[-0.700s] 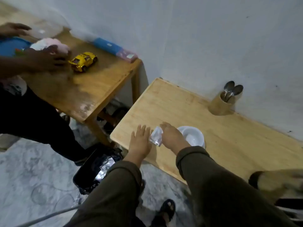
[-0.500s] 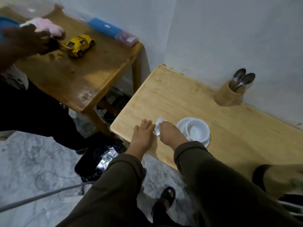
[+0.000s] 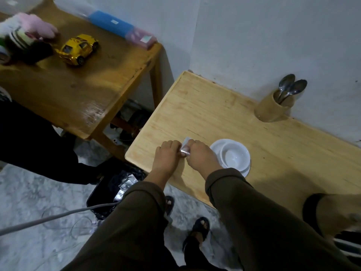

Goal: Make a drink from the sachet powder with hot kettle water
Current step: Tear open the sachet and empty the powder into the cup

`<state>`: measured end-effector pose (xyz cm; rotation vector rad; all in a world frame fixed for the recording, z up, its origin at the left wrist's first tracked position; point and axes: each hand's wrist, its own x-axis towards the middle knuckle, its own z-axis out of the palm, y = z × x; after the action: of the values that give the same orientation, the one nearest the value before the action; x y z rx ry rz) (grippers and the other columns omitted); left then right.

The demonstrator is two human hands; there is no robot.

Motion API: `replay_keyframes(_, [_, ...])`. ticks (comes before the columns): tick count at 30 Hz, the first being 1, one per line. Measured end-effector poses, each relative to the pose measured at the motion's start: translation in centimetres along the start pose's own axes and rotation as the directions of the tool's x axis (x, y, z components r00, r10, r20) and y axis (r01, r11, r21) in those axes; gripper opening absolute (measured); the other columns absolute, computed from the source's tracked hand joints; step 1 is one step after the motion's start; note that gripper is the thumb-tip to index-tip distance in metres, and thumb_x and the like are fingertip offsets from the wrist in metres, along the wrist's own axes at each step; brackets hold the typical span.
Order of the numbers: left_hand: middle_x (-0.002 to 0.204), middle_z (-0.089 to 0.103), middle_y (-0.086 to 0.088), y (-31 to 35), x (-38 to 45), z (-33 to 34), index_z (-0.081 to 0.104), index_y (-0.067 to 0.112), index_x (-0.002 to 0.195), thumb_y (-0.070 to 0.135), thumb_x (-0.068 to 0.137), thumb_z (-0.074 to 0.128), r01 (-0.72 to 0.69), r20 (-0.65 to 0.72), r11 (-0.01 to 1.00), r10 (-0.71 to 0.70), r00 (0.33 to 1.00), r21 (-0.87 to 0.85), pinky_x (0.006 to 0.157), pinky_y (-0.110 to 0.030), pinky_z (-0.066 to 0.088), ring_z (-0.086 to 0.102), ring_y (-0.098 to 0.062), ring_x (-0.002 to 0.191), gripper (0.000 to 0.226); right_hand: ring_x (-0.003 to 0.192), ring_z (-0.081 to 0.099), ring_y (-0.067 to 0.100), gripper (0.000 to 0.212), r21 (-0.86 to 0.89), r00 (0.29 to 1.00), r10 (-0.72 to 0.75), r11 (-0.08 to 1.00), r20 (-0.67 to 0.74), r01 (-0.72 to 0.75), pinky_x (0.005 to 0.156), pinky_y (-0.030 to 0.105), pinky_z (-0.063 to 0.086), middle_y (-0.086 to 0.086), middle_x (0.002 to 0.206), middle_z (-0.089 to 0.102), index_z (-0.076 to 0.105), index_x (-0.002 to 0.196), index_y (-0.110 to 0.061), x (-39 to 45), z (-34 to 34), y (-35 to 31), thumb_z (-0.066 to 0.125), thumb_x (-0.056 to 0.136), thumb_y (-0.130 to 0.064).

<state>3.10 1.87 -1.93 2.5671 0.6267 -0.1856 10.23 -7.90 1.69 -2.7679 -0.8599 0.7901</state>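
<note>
While both hands pinch sachet (print unreadable), cup beside.

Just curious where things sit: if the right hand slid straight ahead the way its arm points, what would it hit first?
Probably nothing: the right hand points up-left over bare table; the cup sits beside it.

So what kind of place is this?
Probably a room in a home, not a proper kitchen: a yellow toy car on one wooden table, spoons in a holder, cup on another.
</note>
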Motion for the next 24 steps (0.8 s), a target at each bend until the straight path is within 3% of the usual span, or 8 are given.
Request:
replay_keyframes(4, [0.124,0.06,-0.011,0.5,0.6,-1.1,0.052,0.012,0.126,0.027,0.094,0.048,0.027,0.027,0.98,-0.022,0.999,-0.197,0.094,-0.042,0.043,0.052,-0.031,0.115,0.036,0.103,0.059,0.037,0.028,0.108,0.998,0.055,0.993,-0.028,-0.052,0.077,0.035,0.044,0.018,0.114,0.063,0.053,0.116,-0.008,0.1,-1.3,-0.1,0.044,0.09,-0.011])
replay_keyframes(7, [0.125,0.06,-0.009,0.8,1.5,-1.9,0.054,0.016,0.128,0.028,0.093,0.05,-0.042,-0.02,0.972,0.038,0.999,-0.23,0.096,-0.043,0.046,0.054,-0.029,0.117,0.037,0.095,0.06,0.037,0.023,0.217,0.994,0.096,0.973,-0.053,-0.082,0.069,0.03,0.037,0.019,0.103,0.066,0.06,0.105,-0.007,0.4,-2.7,0.0,0.042,0.092,-0.013])
replay_keyframes(10, [0.121,0.062,-0.008,1.2,2.7,-3.0,0.061,0.016,0.12,0.029,0.094,0.05,-0.112,-0.088,0.946,0.089,0.992,-0.304,0.092,-0.036,0.047,0.057,-0.026,0.111,0.031,0.084,0.058,0.034,0.022,0.285,0.997,0.072,0.957,-0.036,-0.059,0.066,0.026,0.03,0.019,0.084,0.062,0.059,0.077,-0.012,0.4,-4.6,0.1,0.045,0.094,-0.019])
replay_keyframes(13, [0.107,0.069,-0.009,2.4,3.7,-4.6,0.069,0.013,0.102,0.022,0.093,0.053,-0.144,-0.095,0.908,0.116,0.989,-0.393,0.08,-0.023,0.041,0.062,-0.024,0.1,0.02,0.078,0.053,0.027,0.033,0.33,0.995,0.098,0.94,-0.016,-0.087,0.058,0.027,0.031,0.007,0.064,0.053,0.049,0.059,-0.014,0.1,-7.0,0.5,0.048,0.091,-0.019])
replay_keyframes(14, [0.103,0.07,-0.009,2.9,3.9,-5.2,0.069,0.012,0.097,0.02,0.092,0.054,-0.157,-0.097,0.891,0.128,0.987,-0.425,0.078,-0.023,0.041,0.063,-0.024,0.097,0.018,0.077,0.052,0.024,0.031,0.357,0.995,0.101,0.93,-0.027,-0.085,0.057,0.028,0.032,0.005,0.065,0.055,0.054,0.06,-0.015,0.0,-7.8,0.7,0.05,0.09,-0.02])
replay_keyframes(17, [0.094,0.071,-0.008,4.1,4.5,-6.9,0.068,0.01,0.092,0.019,0.092,0.053,-0.193,-0.095,0.854,0.168,0.981,-0.482,0.078,-0.031,0.047,0.063,-0.024,0.09,0.017,0.083,0.054,0.015,0.016,0.413,0.984,0.116,0.909,-0.137,-0.049,0.069,0.024,0.036,0.004,0.09,0.067,0.071,0.09,-0.013,-0.7,-10.3,1.2,0.058,0.087,-0.022])
replay_keyframes(21, [0.085,0.065,0.0,5.8,5.5,-9.0,0.067,0.01,0.092,0.024,0.094,0.052,-0.247,-0.02,0.841,0.271,0.962,-0.482,0.064,-0.02,0.038,0.056,-0.016,0.081,0.02,0.088,0.061,0.02,0.013,0.41,0.95,0.154,0.912,-0.271,-0.031,0.075,0.024,0.041,0.008,0.096,0.073,0.073,0.088,-0.01,-1.3,-12.9,1.7,0.061,0.084,-0.014])
replay_keyframes(24, [0.091,0.068,-0.003,7.5,6.4,-10.1,0.069,0.007,0.097,0.024,0.093,0.054,-0.231,0.016,0.761,0.301,0.953,-0.606,0.07,-0.019,0.043,0.057,-0.015,0.083,0.022,0.082,0.052,0.015,0.016,0.391,0.931,0.198,0.918,-0.307,-0.067,0.071,0.019,0.033,0.009,0.092,0.07,0.073,0.091,-0.005,-2.0,-14.5,1.9,0.059,0.085,-0.01])
